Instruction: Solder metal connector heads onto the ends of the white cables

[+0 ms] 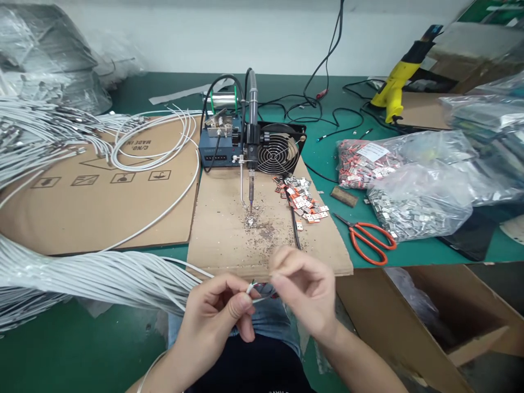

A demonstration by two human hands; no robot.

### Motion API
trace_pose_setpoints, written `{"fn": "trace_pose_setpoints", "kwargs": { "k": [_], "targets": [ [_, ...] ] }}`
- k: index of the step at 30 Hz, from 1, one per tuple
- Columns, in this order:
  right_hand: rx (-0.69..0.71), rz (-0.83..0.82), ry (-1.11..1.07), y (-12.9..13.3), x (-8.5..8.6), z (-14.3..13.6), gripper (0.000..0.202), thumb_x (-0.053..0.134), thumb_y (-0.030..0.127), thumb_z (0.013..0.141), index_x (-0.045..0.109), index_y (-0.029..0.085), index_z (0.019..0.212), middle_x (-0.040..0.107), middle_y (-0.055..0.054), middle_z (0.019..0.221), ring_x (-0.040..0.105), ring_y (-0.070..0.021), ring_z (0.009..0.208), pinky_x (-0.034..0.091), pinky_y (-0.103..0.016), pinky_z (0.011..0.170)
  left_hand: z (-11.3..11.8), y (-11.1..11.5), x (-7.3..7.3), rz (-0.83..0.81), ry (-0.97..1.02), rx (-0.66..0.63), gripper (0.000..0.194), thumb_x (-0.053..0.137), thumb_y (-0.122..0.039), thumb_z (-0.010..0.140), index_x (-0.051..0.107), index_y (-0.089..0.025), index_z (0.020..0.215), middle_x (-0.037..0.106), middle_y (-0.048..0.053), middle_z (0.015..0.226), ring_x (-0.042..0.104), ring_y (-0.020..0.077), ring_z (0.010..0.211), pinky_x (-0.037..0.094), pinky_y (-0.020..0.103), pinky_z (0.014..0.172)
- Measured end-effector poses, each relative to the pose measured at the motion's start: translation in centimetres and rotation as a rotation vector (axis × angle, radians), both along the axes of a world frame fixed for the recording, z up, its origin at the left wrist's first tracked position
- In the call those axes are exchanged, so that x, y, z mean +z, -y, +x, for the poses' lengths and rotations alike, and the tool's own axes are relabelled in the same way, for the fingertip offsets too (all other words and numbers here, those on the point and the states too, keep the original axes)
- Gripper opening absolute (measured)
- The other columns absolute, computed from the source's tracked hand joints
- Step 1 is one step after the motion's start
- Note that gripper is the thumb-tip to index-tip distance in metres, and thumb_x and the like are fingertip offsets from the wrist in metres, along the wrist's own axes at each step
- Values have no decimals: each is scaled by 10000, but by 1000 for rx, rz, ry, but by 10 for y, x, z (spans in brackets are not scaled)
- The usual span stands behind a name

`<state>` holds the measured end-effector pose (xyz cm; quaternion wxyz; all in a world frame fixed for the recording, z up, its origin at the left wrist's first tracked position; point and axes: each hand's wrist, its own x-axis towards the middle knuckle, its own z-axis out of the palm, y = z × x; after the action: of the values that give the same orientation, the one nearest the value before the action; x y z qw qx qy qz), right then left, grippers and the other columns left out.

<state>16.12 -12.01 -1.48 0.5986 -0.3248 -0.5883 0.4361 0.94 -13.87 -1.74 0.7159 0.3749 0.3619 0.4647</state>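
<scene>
My left hand [216, 311] pinches a white cable [250, 289] near its end, between thumb and forefinger. Short thin coloured wires stick out of that end, toward my right hand [308, 289]. The right thumb and forefinger are closed in a pinch just to the right of the wires; whatever sits between them is too small or hidden to tell. Beyond both hands, a soldering iron [252, 142] stands upright in a holder, its tip pointing down at a cardboard sheet [221, 229]. Small connectors with orange parts [305, 202] lie piled to the right of the tip.
A thick bundle of white cables [102, 278] lies on the left, beside more cardboard [164, 218]. Orange-handled scissors [370, 240] and bags of small parts [417, 207] are on the right. A fan [282, 153], solder spool [223, 101] and yellow heat gun [393, 90] stand farther back.
</scene>
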Motion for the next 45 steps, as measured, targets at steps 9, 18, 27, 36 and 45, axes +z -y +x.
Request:
{"fn": "trace_pose_setpoints", "kwargs": {
  "k": [9, 18, 27, 36, 45],
  "targets": [
    [258, -42, 307, -12, 15, 8, 38, 665, 123, 752, 699, 123, 768, 643, -21, 656, 562, -62, 623, 425, -162, 570, -14, -5, 7, -127, 104, -224, 226, 683, -354, 804, 701, -153, 702, 604, -15, 479, 533, 34, 317, 345, 69, 345],
    [390, 39, 453, -24, 33, 11, 126, 659, 107, 750, 642, 114, 626, 589, 6, 564, 508, -40, 574, 388, -159, 557, -19, -8, 4, -190, 120, -316, 227, 703, -358, 783, 700, -140, 718, 599, -13, 482, 528, 39, 309, 325, 79, 326],
    [156, 57, -351, -8, -22, -38, 132, 655, 225, 775, 569, 196, 680, 449, 25, 552, 431, -67, 540, 369, -208, 533, -11, -12, -8, -148, 239, -323, 329, 721, -402, 754, 645, -114, 614, 517, -24, 383, 464, 36, 259, 239, 80, 291],
    [153, -154, -87, -8, -14, -2, 77, 701, 126, 726, 679, 177, 780, 597, -23, 709, 507, -87, 657, 373, -213, 572, -18, -5, -1, 0, 43, -44, 64, 706, -214, 789, 715, -180, 735, 593, -41, 565, 574, 27, 424, 414, 98, 483],
    [295, -179, 313, -20, 13, 9, 80, 707, 175, 719, 663, 121, 679, 608, -12, 625, 517, -64, 598, 392, -186, 562, -10, -7, 10, 60, -196, -32, 140, 709, -230, 756, 677, -144, 651, 503, -54, 524, 501, 34, 377, 366, 127, 425]
  ]
}}
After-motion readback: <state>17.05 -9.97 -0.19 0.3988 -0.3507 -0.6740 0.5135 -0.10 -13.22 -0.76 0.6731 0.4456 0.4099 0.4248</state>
